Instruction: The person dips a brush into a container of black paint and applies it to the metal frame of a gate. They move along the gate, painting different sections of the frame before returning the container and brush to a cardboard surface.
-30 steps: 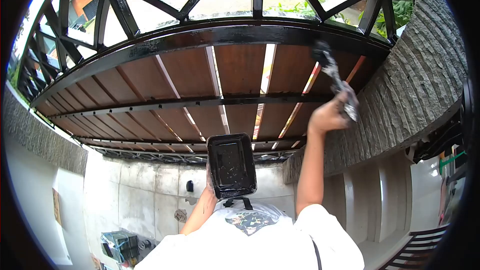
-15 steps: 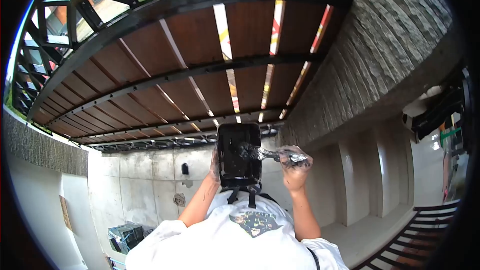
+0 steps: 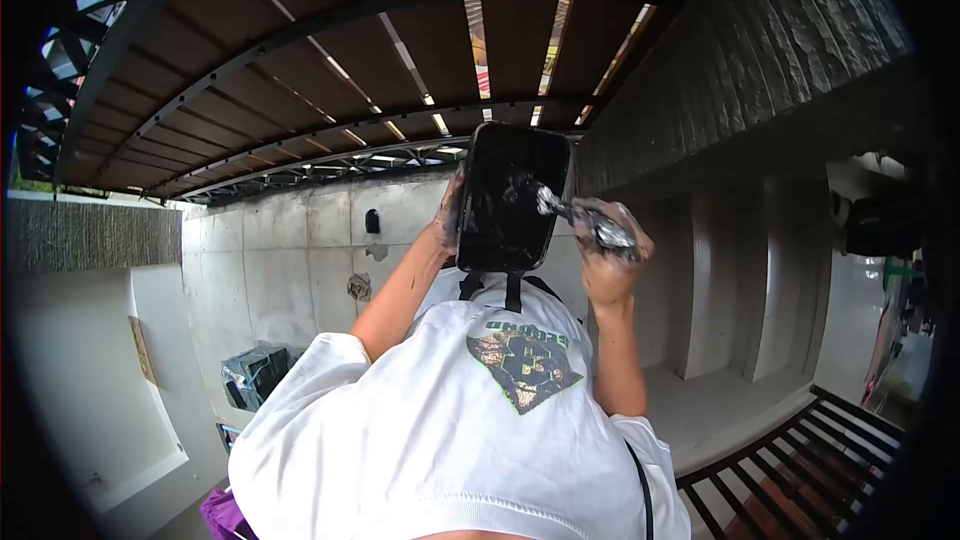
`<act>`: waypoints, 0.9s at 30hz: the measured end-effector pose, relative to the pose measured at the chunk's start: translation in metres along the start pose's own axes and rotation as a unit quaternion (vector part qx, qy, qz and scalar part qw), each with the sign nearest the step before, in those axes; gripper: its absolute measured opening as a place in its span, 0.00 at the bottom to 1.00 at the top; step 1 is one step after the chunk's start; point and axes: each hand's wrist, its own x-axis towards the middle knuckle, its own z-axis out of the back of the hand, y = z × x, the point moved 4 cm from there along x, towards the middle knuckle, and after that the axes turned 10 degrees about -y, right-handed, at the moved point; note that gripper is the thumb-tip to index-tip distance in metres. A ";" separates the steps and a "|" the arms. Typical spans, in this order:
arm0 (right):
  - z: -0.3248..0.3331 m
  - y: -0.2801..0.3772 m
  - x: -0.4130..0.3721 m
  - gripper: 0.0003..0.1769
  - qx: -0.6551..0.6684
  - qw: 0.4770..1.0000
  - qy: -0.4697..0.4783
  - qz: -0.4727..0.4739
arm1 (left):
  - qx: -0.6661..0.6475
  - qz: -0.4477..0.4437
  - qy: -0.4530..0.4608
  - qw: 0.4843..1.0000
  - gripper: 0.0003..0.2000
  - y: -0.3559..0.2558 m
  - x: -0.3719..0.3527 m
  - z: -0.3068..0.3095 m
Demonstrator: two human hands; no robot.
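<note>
My left hand (image 3: 447,223) grips the left side of a black paint tray (image 3: 482,250), which is tilted in front of my chest. Its inside is dark and glossy, as if wet with black paint. In my right hand (image 3: 610,258) is a paintbrush (image 3: 565,208) with a shiny, smeared handle, my fingers closed around it. The brush end reaches over the tray's inside; whether it touches the bottom cannot be made out. Dark smudges cover both hands.
Ahead stands a gate of brown slats (image 3: 400,60) in a black metal frame. A textured grey wall (image 3: 760,60) rises at right, above pale steps (image 3: 725,290). A dark green crate (image 3: 255,375) sits on the tiled floor at left. Black railing bars (image 3: 800,450) run lower right.
My view has tipped downward, so more of my shirt shows and less of the gate's top. In view, tray and brush sit higher and slightly further right, still held.
</note>
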 end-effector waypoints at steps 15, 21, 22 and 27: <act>-0.071 -0.014 0.029 0.10 0.030 0.999 0.013 -0.016 | 0.091 -0.005 -0.088 0.992 0.42 -0.057 0.001 0.057; -0.121 -0.017 0.046 0.14 0.065 0.996 0.043 0.040 | 0.114 -0.002 -0.072 0.991 0.42 -0.105 0.010 0.071; -0.134 -0.017 0.049 0.12 0.059 0.997 0.056 0.014 | 0.114 -0.002 -0.068 0.991 0.42 -0.113 0.014 0.075; -0.168 -0.028 0.067 0.07 0.053 0.998 0.009 0.013 | 0.069 -0.034 -0.099 0.992 0.37 -0.162 0.023 0.086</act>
